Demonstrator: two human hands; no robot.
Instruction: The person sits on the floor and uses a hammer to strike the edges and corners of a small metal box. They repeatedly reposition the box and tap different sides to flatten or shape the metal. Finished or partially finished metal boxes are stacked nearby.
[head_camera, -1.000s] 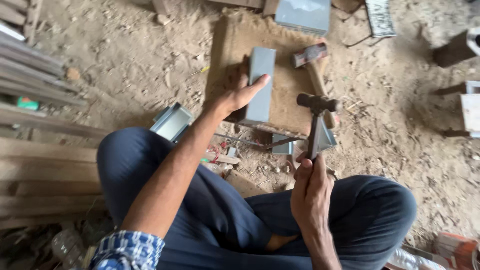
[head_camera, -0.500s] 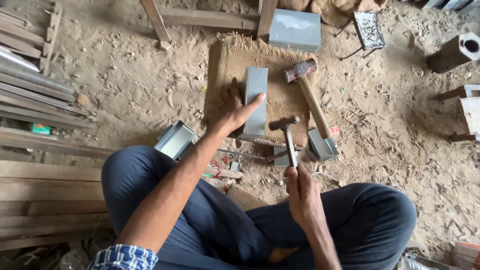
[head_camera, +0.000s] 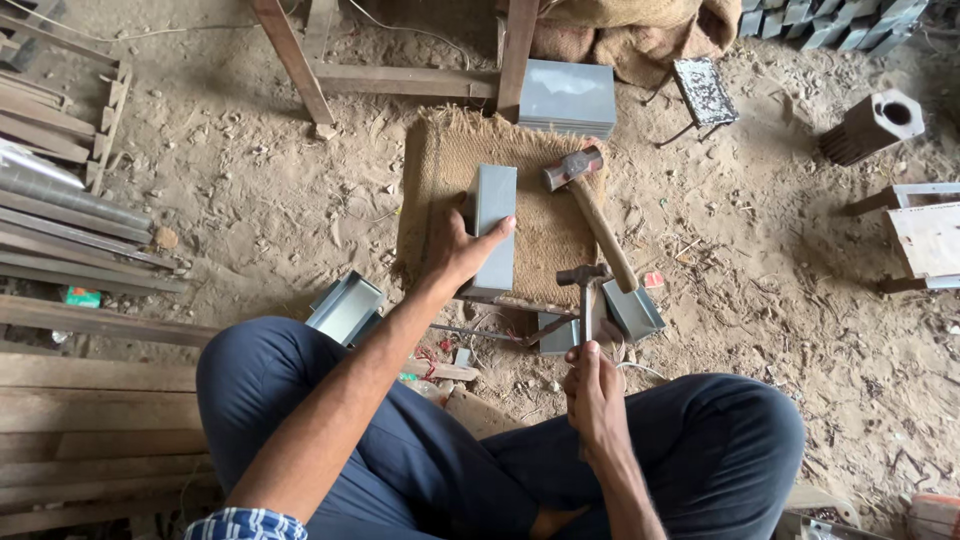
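Note:
My left hand (head_camera: 462, 252) grips the near end of a grey folded sheet-metal piece (head_camera: 492, 215) that lies lengthwise on a burlap mat (head_camera: 430, 190). My right hand (head_camera: 592, 385) is closed around the handle of a small metal hammer (head_camera: 584, 292), its head raised just right of the metal piece's near end. A larger hammer with a wooden handle (head_camera: 592, 205) lies on the mat's right side, untouched.
A stack of grey metal sheets (head_camera: 567, 97) sits behind the mat. Bent grey metal pieces (head_camera: 344, 307) (head_camera: 633, 310) lie on the sandy ground by my knees. Wooden planks (head_camera: 80, 400) are piled at left, wooden frame legs (head_camera: 295, 65) at the top, a hollow block (head_camera: 877, 122) at right.
The view has tilted upward, showing more ground behind the mat. My right hand has lowered the small hammer and drawn it left, toward the metal piece. My left hand stays on the piece.

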